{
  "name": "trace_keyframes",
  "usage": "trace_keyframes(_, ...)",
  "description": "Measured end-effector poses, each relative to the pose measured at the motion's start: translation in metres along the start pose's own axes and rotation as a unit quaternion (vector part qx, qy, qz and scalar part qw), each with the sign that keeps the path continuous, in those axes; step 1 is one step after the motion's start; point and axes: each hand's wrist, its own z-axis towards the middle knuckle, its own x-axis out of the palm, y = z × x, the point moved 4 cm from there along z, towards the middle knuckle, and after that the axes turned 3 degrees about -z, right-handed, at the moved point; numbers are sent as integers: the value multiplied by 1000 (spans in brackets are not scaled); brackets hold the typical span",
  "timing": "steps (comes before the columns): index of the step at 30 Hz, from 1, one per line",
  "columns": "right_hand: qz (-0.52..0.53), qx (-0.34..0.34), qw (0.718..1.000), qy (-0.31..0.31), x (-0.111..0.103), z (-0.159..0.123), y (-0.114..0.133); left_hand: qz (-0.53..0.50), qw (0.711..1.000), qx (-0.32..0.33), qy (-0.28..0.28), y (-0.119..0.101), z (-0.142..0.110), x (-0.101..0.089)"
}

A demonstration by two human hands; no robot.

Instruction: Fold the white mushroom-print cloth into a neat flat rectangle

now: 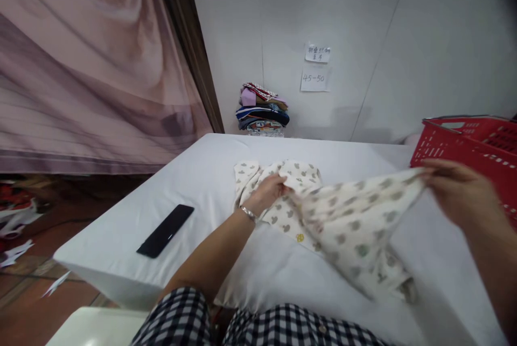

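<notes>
Cream cloth with grey-brown, mouse-head-like prints (pixel 355 216) stretched between two bare hands over a white-covered table (pixel 214 179). Its far-left part lay bunched on the tabletop, just in front of the person, while the right part rose off the surface in a slanting sheet. Left hand (pixel 269 193) had its fingers closed on the fabric near the middle, low over the table, probably to anchor the bunched part while the rest was lifted. Right hand (pixel 456 187) gripped an upper corner or edge between thumb and fingers, raised toward the right, seemingly so that the span between the hands drew out; blur hid the exact grip. Below it a loose end drooped toward the near side, since nothing held it. Whether the piece was a garment I could not tell

A black, phone-like slab (pixel 166 231) lay flat at the left, well apart from the cloth, perhaps to leave the middle for handwork. At the right stood a red basket (pixel 452 146), partly behind the right hand, presumably within easy reach. Beyond the far edge rose a stack of folded fabrics (pixel 262 111), apparently piled flat to save room
</notes>
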Motion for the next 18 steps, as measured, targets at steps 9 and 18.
trace_keyframes(9,-298,19,947,122,-8,23,-83,-2,983,160,91,-16,-5,73)
trace_keyframes(18,-254,-115,944,178,100,-43,-25,71,968,201,134,0,-5,144)
